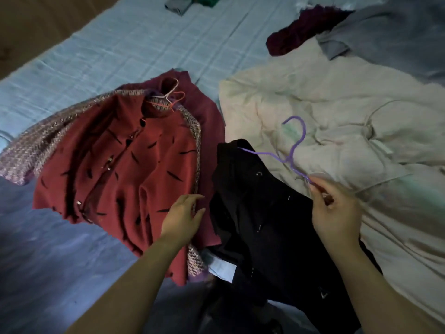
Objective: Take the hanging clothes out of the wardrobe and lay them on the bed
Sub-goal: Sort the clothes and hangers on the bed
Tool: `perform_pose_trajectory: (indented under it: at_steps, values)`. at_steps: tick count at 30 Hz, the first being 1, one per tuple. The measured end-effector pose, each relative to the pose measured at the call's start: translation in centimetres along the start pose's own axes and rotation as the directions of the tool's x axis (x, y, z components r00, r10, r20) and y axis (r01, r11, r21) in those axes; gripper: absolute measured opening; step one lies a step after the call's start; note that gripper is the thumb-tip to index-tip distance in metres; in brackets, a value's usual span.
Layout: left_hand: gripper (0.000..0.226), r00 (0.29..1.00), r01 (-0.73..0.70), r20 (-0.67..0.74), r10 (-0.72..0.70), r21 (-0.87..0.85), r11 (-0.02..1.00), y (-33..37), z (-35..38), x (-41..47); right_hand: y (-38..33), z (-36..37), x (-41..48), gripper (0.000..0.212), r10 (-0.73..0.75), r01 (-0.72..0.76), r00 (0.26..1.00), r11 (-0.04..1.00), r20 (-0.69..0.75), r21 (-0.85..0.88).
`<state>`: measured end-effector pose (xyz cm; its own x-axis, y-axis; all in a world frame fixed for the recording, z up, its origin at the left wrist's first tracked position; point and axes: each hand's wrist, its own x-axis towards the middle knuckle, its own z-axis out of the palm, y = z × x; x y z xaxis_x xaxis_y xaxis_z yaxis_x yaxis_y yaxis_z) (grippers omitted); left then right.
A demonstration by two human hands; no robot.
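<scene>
Nearest: black garment (265,218) is lying crumpled on the bed's blue sheet (115,44), small studs or buttons glinting on it, its lower part running out of view.
Right hand (334,210) is pinching the shoulder end of a purple wire hanger (294,145); fingers (315,186) are curling round the wire. The hook is pointing away over a cream quilt (337,104); the far arm is disappearing under the black collar.
Left hand (183,213) is lying open, fingers relaxed, at the hem of a red shirt with black dashes (120,169).
Judgement: this piece is being settled. Better to spread the black cloth flat beside the red pile with the free hand, lowering the hanger gently so it is not dragging the collar.
Farther: the red shirt is sitting on a tweed jacket (41,148) and a maroon garment (204,109), pink and white hangers (169,98) showing at the necks.
Farthest: a plum knit (296,37) and a grey garment (390,32).
</scene>
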<state>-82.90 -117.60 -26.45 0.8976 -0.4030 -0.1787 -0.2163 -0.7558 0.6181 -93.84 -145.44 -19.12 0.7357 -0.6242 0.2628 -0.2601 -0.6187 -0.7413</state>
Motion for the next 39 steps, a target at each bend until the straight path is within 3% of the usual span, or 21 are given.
perform_pose_trajectory:
  at_steps: [9, 12, 18, 22, 26, 28, 30, 32, 34, 36, 39]
  values:
    - [0.047, 0.965, -0.039, 0.259, 0.036, 0.008, 0.999, -2.6, 7.0, 5.0, 6.9, -2.1, 3.5, 0.037, 0.292, -0.338, 0.915, 0.932, -0.277, -0.133]
    - [0.055, 0.96, -0.022, 0.279, 0.02, 0.004, 1.0, -3.3, 8.5, 4.4, 7.0, -1.5, 3.8, 0.016, 0.253, -0.308, 0.925, 0.936, -0.283, -0.171]
    - [0.067, 0.946, 0.108, 0.303, -0.111, 0.025, 0.994, -4.3, 10.2, 2.0, 9.7, -0.5, 3.0, 0.033, 0.204, -0.234, 0.964, 0.955, -0.169, -0.182]
    - [0.057, 0.943, 0.065, 0.316, -0.105, 0.135, 0.989, -4.9, 10.5, 1.2, 10.2, -0.7, 2.7, 0.035, 0.142, -0.159, 0.986, 0.963, -0.09, -0.22]
    - [0.045, 0.94, 0.07, 0.314, -0.134, 0.207, 0.976, -4.8, 10.3, 0.5, 10.5, -1.6, 3.3, 0.036, 0.135, -0.152, 0.985, 0.971, -0.104, -0.182]
    - [0.025, 0.954, 0.04, 0.283, -0.095, 0.193, 0.98, -4.8, 10.2, 0.4, 10.8, -2.3, 3.8, 0.034, 0.136, -0.162, 0.98, 0.97, -0.147, -0.18]
    - [0.015, 0.97, 0.099, 0.208, -0.126, 0.137, 0.986, -4.5, 9.9, 0.1, 10.6, -3.0, 4.1, 0.032, 0.14, -0.169, 0.976, 0.97, -0.167, -0.175]
    - [0.014, 0.965, 0.257, 0.043, -0.257, 0.016, 0.966, -3.8, 9.0, -0.4, 10.4, -3.8, 4.4, 0.031, 0.14, -0.168, 0.975, 0.972, -0.17, -0.164]
    - [0.011, 0.915, 0.36, -0.13, -0.383, -0.166, 0.918, -2.6, 7.3, -1.0, 9.9, -4.6, 4.3, 0.032, 0.13, -0.151, 0.98, 0.98, -0.153, -0.129]
    - [0.008, 0.877, 0.35, -0.231, -0.421, -0.293, 0.89, -1.3, 5.0, -1.5, 8.9, -5.2, 4.2, 0.033, 0.102, -0.113, 0.988, 0.989, -0.118, -0.097]
    - [0.01, 0.861, 0.268, -0.352, -0.368, -0.3, 0.915, 0.4, 1.2, -1.2, 6.3, -5.6, 3.5, 0.031, 0.016, -0.02, 0.998, 0.997, -0.055, -0.08]
